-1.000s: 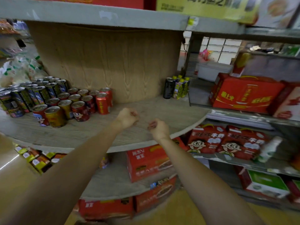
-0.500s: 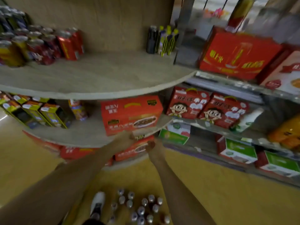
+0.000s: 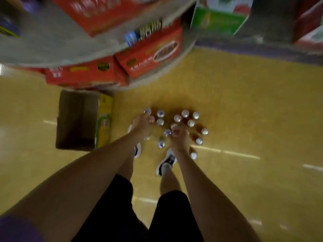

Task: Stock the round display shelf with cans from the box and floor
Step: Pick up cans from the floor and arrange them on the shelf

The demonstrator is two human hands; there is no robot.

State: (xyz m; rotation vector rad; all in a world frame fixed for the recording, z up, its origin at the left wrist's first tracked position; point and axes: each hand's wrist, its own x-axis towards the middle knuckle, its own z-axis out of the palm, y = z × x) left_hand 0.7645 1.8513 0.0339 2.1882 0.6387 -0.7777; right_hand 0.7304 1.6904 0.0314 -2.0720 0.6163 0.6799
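While cans (image 3: 176, 126) stand clustered on the floor (image 3: 244, 110), left hand (image 3: 142, 124) and right hand (image 3: 180, 138) reach over them, both blurred; grip can't be told.

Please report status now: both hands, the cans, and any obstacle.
Left hand and right hand down at the cans on the floor; grip unclear, picture blurred. Cans upright, clustered by the shoes. Cardboard box lies left, apart. No obstacle seen.

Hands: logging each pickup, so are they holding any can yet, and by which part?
Cannot tell: both hands, left and right, are down among the cans on the floor, blurred.
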